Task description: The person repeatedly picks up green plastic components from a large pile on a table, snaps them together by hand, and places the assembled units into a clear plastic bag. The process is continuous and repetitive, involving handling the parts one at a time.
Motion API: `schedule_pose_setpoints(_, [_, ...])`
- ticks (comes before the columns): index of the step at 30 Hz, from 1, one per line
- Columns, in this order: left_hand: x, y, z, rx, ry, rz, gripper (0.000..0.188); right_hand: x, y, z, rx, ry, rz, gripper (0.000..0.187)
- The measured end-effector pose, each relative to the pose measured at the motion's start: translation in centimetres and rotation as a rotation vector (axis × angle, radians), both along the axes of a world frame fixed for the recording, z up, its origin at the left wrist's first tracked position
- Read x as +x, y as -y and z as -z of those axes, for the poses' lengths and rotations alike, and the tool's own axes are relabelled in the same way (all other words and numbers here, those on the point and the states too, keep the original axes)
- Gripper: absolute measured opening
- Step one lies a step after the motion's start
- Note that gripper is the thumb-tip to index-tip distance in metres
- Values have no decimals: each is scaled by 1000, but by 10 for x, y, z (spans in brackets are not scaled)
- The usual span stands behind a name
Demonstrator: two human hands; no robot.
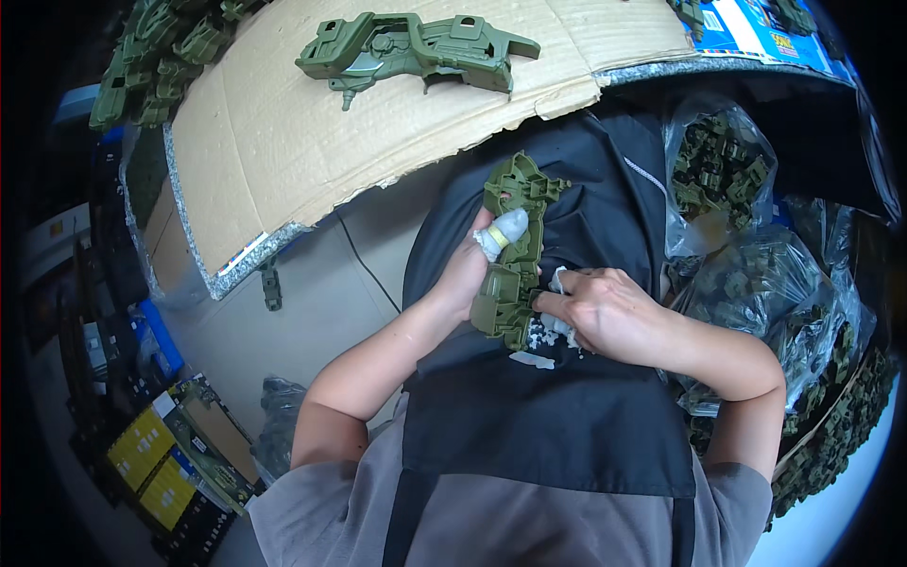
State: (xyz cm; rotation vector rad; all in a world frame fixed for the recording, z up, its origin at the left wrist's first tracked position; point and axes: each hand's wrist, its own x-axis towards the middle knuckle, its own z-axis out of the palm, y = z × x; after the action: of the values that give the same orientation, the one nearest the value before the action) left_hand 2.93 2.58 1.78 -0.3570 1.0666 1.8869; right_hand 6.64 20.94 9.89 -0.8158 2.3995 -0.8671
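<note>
Green plastic makes up the long moulded part (526, 248) held over the person's lap, its length running from near to far. The left hand (463, 269) grips it from the left, with the thumb laid across its middle; a pale grey-white wrap (511, 225) with a yellowish band covers that thumb. On the right, the right hand (609, 312) has its fingers bent in close to the part's near right edge; whether they pinch anything cannot be told, though something white shows beside them. White scraps (533, 361) lie just below, on the dark apron (539, 430).

Farther off, a second green part (458, 45) of similar make rests on the cardboard (378, 132) that covers the table. At the far left sits a heap of green pieces (165, 61). To the right, a clear bag (688, 236) holds many small dark green pieces, and another plastic bag (756, 283) lies nearer, beside the right forearm. On the left, a small green piece (271, 283) appears below the table's edge, and a dark cable (364, 255) crosses the pale floor (326, 274).
</note>
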Motion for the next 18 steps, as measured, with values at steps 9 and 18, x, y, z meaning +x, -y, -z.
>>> schedule_pose_setpoints(9, [5,1,4,4,37,-31,46,9,11,20,-11,-6,3,29])
schedule_pose_setpoints(18, [0,-5,7,-79,10,-6,53,-1,7,11,43,189,-8,30])
